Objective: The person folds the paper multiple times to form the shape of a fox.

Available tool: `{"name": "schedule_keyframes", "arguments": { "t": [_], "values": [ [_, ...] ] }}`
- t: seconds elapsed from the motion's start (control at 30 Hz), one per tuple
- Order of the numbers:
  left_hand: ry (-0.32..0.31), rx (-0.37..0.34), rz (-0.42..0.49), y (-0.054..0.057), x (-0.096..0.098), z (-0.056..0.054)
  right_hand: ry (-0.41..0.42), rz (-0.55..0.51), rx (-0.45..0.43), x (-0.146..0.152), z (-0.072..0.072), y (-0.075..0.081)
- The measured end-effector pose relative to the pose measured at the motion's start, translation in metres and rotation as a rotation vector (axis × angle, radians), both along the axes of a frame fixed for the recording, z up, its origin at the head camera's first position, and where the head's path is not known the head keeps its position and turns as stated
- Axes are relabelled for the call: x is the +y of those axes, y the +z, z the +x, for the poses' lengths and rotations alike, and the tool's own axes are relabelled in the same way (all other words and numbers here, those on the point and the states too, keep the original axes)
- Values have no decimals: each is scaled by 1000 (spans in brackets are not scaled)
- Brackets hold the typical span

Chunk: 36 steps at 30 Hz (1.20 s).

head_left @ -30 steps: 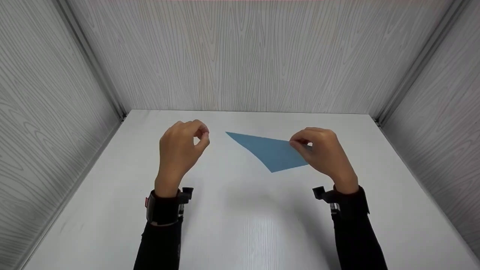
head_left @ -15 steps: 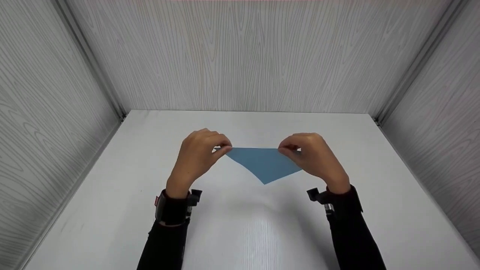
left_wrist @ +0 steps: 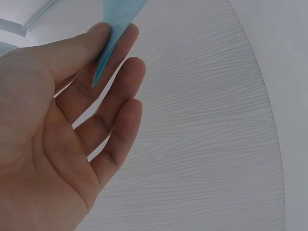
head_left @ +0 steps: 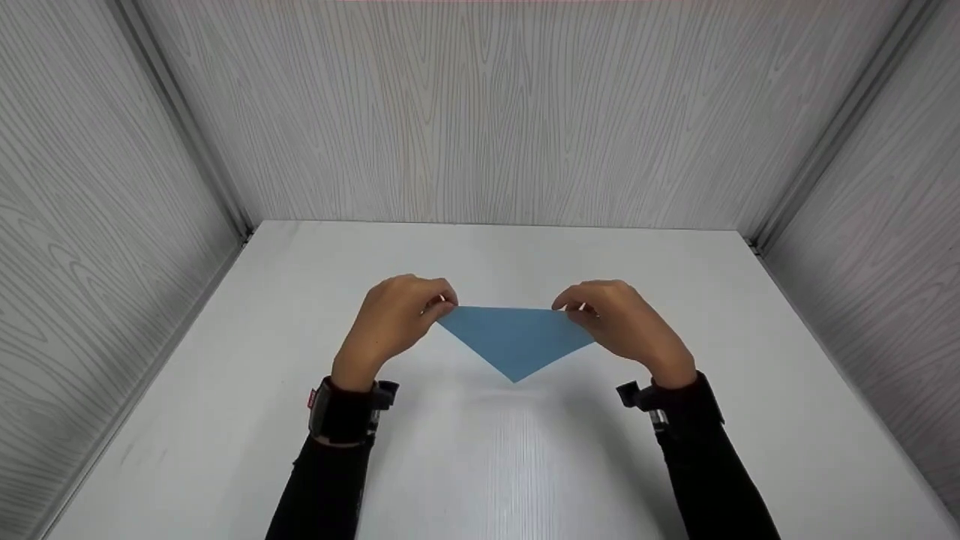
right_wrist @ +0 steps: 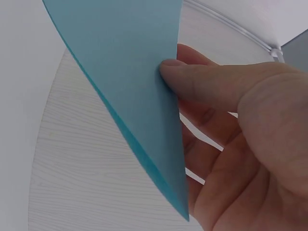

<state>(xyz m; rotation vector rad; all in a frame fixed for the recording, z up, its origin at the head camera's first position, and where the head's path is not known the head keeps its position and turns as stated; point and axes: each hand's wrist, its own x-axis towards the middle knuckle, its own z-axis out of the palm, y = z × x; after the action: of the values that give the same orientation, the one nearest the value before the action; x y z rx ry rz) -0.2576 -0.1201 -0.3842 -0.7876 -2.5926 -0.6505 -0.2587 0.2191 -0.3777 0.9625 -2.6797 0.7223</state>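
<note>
A blue sheet of paper (head_left: 514,337), folded into a triangle, hangs above the white table with its point downward and its straight fold on top. My left hand (head_left: 397,319) pinches the left corner between thumb and fingers; in the left wrist view the paper's narrow tip (left_wrist: 103,62) pokes out below the thumb. On the other side, my right hand (head_left: 626,322) pinches the top edge near the right corner. The right wrist view shows the thumb flat on the paper (right_wrist: 120,62), two layers slightly apart along the lower edge, and the corner hanging over the palm.
The white tabletop (head_left: 480,465) spreads beneath both hands, with soft shadows on it. Pale wood-grain panels stand at the back (head_left: 480,112), the left (head_left: 97,225) and the right (head_left: 877,247). A black strap with a small camera (head_left: 345,409) sits on each wrist.
My left hand has moved right and taken hold of the paper's left corner. My right hand has shifted left and nearer with the paper, which now hangs level and more symmetrical.
</note>
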Motion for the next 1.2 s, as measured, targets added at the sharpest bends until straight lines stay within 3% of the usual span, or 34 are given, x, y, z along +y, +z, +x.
{"name": "schedule_keyframes", "arguments": {
  "t": [0.3, 0.53, 0.93, 1.2],
  "values": [
    [-8, -74, -94, -21, 1, -9, 2, 74, -5, 2, -10, -22],
    [-33, -137, -112, -38, 3, -13, -10, 128, -61, 2, -18, -40],
    [-27, -324, -203, -53, 11, -10, 60, 187, -145, -4, -20, -68],
    [37, -518, -238, -55, 17, -10, 16, 236, -194, -5, -23, -77]
  ]
}}
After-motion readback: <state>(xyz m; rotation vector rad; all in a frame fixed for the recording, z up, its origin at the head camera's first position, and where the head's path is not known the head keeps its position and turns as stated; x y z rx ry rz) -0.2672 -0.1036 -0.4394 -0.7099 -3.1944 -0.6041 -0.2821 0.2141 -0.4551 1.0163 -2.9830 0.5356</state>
